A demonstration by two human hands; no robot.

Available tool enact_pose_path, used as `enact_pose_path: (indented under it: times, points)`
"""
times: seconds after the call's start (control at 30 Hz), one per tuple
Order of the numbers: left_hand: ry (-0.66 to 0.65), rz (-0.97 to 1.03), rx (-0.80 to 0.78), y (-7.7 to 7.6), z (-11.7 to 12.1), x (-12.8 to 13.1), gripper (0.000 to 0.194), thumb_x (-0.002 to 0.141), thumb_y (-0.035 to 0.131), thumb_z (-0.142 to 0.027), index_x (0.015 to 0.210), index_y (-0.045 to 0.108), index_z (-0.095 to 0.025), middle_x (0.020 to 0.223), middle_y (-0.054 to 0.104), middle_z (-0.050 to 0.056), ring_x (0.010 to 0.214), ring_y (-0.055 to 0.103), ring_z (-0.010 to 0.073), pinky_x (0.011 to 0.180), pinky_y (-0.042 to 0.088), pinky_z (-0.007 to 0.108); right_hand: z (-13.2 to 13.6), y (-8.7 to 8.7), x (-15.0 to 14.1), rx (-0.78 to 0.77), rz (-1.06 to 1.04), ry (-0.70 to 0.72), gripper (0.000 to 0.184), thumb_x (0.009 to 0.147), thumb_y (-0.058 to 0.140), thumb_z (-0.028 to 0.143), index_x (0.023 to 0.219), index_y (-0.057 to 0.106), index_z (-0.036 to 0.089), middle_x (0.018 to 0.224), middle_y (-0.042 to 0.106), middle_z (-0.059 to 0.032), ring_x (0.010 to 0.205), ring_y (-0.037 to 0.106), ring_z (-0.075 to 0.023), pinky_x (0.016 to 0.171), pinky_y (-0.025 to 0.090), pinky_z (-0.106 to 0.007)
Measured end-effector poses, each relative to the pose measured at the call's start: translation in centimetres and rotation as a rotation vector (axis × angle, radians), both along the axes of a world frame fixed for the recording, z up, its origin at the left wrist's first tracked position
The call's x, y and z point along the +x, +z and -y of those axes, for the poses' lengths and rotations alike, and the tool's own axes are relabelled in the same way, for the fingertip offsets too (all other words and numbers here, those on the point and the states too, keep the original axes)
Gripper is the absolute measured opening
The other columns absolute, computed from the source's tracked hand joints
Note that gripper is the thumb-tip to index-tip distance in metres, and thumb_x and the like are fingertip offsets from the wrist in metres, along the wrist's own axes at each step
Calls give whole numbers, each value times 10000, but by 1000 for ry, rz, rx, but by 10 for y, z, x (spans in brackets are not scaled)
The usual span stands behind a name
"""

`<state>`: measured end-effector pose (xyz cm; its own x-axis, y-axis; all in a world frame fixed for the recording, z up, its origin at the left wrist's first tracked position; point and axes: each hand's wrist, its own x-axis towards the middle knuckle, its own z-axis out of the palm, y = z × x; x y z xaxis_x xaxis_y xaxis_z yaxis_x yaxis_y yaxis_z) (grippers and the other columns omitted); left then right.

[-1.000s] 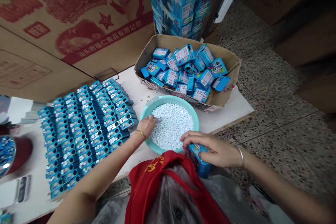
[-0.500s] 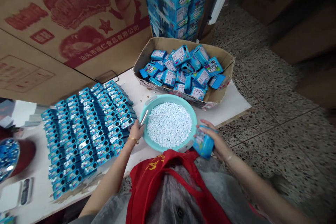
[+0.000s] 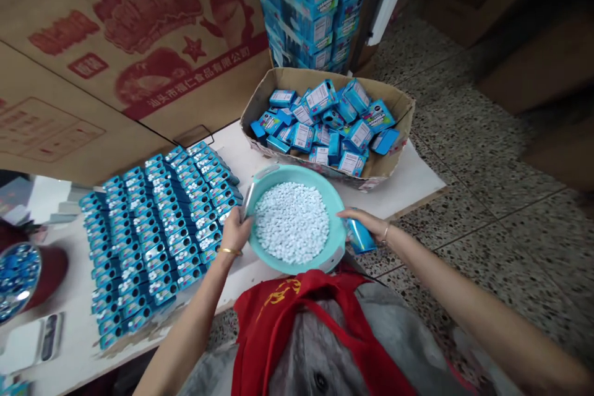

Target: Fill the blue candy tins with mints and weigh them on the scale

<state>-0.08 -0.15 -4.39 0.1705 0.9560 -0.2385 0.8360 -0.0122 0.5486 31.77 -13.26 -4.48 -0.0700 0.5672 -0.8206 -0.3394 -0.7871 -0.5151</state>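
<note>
A teal basin point(image 3: 335, 236) full of small white tablets point(image 3: 291, 221) is held tilted at the table's front edge. My left hand point(image 3: 236, 230) grips its left rim together with a small metal scoop. My right hand point(image 3: 366, 226) touches the right rim while closed on a small blue box point(image 3: 359, 237). Left of the basin lie rows of filled open blue boxes point(image 3: 160, 223).
A cardboard tray point(image 3: 399, 112) of loose blue boxes sits behind the basin on the white table point(image 3: 413, 182). Stacked blue cartons point(image 3: 315, 6) and a large printed cardboard box point(image 3: 130, 62) stand behind. A dark red bowl of blue items point(image 3: 18, 275) is at far left.
My left hand left the tablets and took the basin's left rim with the scoop. My right hand lifted the blue box from my lap to the right rim. The basin is now tilted.
</note>
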Motion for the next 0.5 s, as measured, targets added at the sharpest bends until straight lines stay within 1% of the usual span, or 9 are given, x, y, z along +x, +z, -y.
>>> enact_pose_path:
  times: [0.07, 0.17, 0.3, 0.4, 0.43, 0.5]
  points:
    - [-3, 21, 9, 3, -1, -2, 160, 703, 518, -343, 725, 442, -203, 629, 441, -47, 613, 423, 130, 573, 345, 242, -1, 4, -2, 32, 15, -8, 300, 650, 708, 314, 899, 595, 190, 679, 670, 0, 575, 609, -156, 490, 530, -268]
    - [37, 23, 43, 7, 0, 0, 135, 706, 494, -321, 728, 427, -206, 622, 432, -44, 600, 414, 133, 573, 337, 251, -5, 6, 1, 97, 35, -17, 371, 642, 718, 315, 976, 593, 213, 778, 695, -2, 640, 630, -165, 519, 538, -270]
    - [4, 5, 40, 14, 0, 7, 152, 708, 530, -323, 752, 441, -208, 625, 441, -47, 601, 428, 134, 581, 345, 252, -14, 2, 10, 66, 107, -25, 324, 640, 713, 317, 923, 610, 198, 735, 693, -9, 608, 618, -161, 494, 522, -262]
    - [39, -38, 32, 18, -4, 10, 90, 724, 493, -271, 744, 435, -205, 625, 442, -40, 601, 434, 136, 575, 346, 254, -18, -2, 13, 102, 101, 10, 354, 624, 740, 333, 933, 638, 193, 754, 707, -17, 620, 630, -171, 503, 528, -273]
    - [46, -43, 33, 18, -5, 10, 87, 724, 493, -266, 744, 435, -205, 623, 441, -40, 598, 432, 136, 571, 343, 254, -19, -2, 13, 102, 105, 18, 345, 619, 743, 342, 910, 649, 182, 741, 708, -23, 612, 630, -175, 502, 529, -278]
    - [20, -61, 21, 16, -5, 9, 106, 729, 510, -282, 750, 438, -207, 624, 443, -42, 602, 438, 136, 567, 343, 251, -19, -3, 12, 81, 129, 13, 315, 611, 741, 349, 856, 659, 168, 702, 705, -27, 588, 625, -174, 499, 527, -281]
